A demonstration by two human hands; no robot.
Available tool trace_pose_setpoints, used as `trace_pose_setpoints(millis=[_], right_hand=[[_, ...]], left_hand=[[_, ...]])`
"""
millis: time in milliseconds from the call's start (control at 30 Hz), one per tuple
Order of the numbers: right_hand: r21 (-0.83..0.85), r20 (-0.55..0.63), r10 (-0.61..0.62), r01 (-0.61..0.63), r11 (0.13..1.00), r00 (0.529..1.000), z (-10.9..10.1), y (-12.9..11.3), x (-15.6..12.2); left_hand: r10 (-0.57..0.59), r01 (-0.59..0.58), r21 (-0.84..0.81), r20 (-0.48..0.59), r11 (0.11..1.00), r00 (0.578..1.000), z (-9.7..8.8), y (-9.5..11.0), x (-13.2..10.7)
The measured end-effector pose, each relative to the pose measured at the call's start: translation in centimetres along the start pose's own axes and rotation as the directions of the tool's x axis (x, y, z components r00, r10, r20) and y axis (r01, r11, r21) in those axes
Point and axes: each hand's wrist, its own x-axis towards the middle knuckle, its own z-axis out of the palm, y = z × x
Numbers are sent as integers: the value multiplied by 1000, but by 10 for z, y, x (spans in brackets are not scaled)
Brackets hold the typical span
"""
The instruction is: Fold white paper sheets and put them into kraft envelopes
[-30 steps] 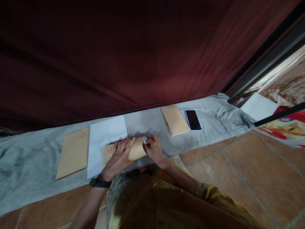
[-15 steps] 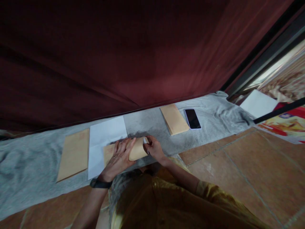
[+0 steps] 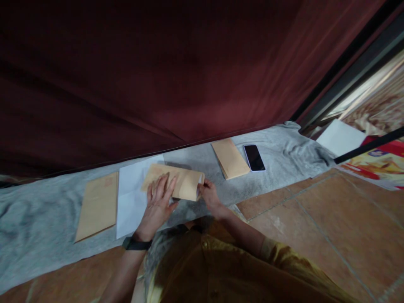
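Your left hand (image 3: pixel 158 203) lies spread flat on the brown envelope (image 3: pixel 181 182), steadying it on the grey cloth (image 3: pixel 41 214) so your right hand (image 3: pixel 211 197) can pinch its open end.

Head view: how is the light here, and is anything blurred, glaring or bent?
Head view: dim overall, the maroon curtain nearly black at the left; daylight washes out the doorway strip at the right; the wide lens bows the grey cloth edge; the left hand and right hand on the brown envelope look soft but readable; the phone screen shows no glare.
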Motion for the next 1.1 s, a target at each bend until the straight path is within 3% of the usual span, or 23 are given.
trace_pose_setpoints(millis=[100,167,233,300,400,667,867,967,1100], right_hand=[[79,-65,44,-39,996,997,3,-5,-1],[162,-101,91,-74,984,991,6,-7,-3],[235,-129,135,-101,967,982,11,-8,-6],[281,-150,157,-111,953,976,15,-7,-10],[332,-167,155,-92,939,974,19,-5,-16],[371,-131,106,-51,927,986,12,-1,-24],[306,-45,150,-129,943,988,-1,1,-24],[232,64,190,-199,952,980,-12,0,-25],[139,212,245,-277,951,946,-33,-3,-32]], left_hand=[[-146,126,-159,-121,979,982,10,16,-6],[-302,239,-342,-142,909,943,23,30,-12],[-461,337,-543,-105,769,881,37,46,-17],[-559,398,-718,14,571,829,49,60,-19],[-570,420,-824,149,380,808,58,76,-14],[-603,407,-882,196,235,773,66,73,14],[-623,442,-868,220,227,751,71,58,18],[-638,500,-814,221,296,737,72,50,17],[-658,539,-715,147,445,739,76,42,12]])
